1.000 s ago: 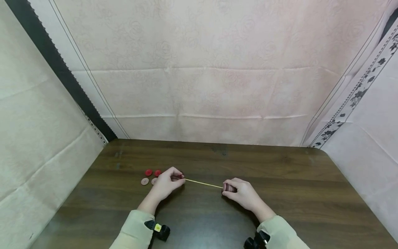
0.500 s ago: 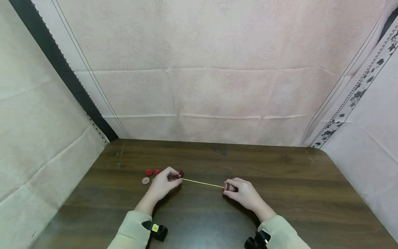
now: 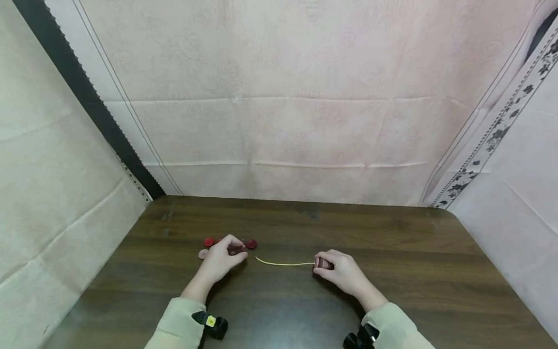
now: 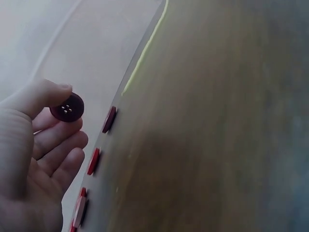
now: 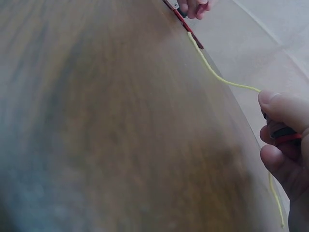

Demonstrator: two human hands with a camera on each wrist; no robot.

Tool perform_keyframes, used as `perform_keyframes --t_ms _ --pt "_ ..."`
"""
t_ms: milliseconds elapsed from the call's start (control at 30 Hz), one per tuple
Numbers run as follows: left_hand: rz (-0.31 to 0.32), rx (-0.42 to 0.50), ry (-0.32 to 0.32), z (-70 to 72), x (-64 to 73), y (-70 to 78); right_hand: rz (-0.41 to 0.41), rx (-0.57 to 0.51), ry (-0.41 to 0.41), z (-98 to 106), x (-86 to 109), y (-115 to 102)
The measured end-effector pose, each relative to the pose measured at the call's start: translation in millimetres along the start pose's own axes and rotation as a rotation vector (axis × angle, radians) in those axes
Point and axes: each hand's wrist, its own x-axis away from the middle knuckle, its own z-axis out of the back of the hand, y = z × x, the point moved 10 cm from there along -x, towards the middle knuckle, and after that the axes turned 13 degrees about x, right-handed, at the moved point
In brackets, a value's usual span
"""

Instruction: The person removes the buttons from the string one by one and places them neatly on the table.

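My left hand (image 3: 218,261) pinches a dark red four-hole button (image 4: 67,108) between thumb and forefinger, its other fingers loosely bent. In my right hand (image 3: 344,274) is a stack of buttons (image 3: 323,263) in pink and darker tones, gripped between thumb and fingers. A yellow string (image 3: 283,264) runs left from that stack and curves slackly, its free end apart from the left hand. Below the right hand hangs the string's other end (image 5: 276,200). On the table near the left hand lie a dark red button (image 3: 251,244), a red button (image 3: 209,241) and a pink button (image 3: 203,254), partly hidden by that hand.
The brown wooden table (image 3: 279,310) spreads under both hands. Pale cloth (image 3: 287,131) hangs behind its far edge and along both sides. Each wrist carries a black camera, such as the left camera (image 3: 218,328).
My left hand has moved left, away from the string, with a button in its fingers. The string was stretched straight between the hands and now lies slack. The right hand stays about where it was.
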Motion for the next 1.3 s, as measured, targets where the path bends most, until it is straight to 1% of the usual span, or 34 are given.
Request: perform_keyframes --t_ms 200,367,533,633,867,1300 --pt "0.0 -0.162 0.003 7.8 3.8 3.3 0.021 -0.004 0.0 0 -0.1 -2" --pt "-0.028 -0.273 -0.018 6.8 4.5 8.2 0.026 -0.008 0.002 0 0.0 -2" --pt "-0.067 -0.403 -0.026 4.9 4.6 10.8 0.027 -0.01 0.003 -1 0.5 -2" --pt "-0.086 -0.454 -0.029 3.7 4.7 11.7 0.024 -0.008 0.007 -1 0.8 -1" --pt "-0.099 -0.502 -0.029 2.9 4.9 11.0 0.029 -0.008 0.011 -1 1.0 -2" --pt "-0.132 -0.456 -0.037 9.2 4.4 5.7 0.023 0.01 0.016 -1 1.5 -2"
